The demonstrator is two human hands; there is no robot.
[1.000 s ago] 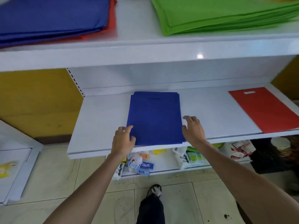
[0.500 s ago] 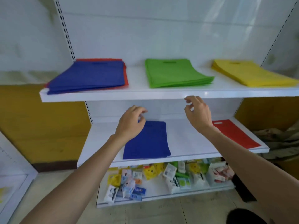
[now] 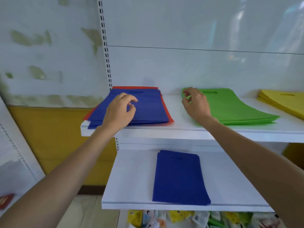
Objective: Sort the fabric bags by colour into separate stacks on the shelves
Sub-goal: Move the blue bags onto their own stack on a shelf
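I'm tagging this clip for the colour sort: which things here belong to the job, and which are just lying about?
Job: blue bags on the upper shelf, red bags beneath them, green stack, yellow stack, blue stack on the lower shelf.
Lying about: small packets below the lower shelf, red item at the far lower left.
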